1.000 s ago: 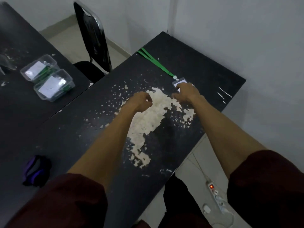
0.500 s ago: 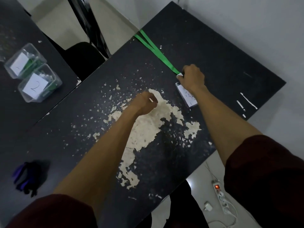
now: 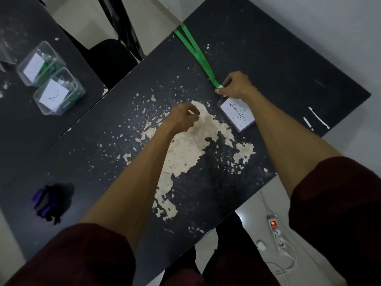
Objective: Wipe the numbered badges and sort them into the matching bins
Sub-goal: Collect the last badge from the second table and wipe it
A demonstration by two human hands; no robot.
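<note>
table: black and finely speckled; a large pale beige worn patch in the middle, beige flecks scattered round it, two white streaks near the right edge
lanyard: bright green
badge: white card with dark handwritten marks
far bin: clear plastic, white paper label, green showing inside
near bin: clear plastic, white label with a dark "2", green showing inside
sleeves: dark maroon
cloth: purple and black, near left
chair: black
power strip: white, with a glowing red switch
wall: pale grey-white
</note>
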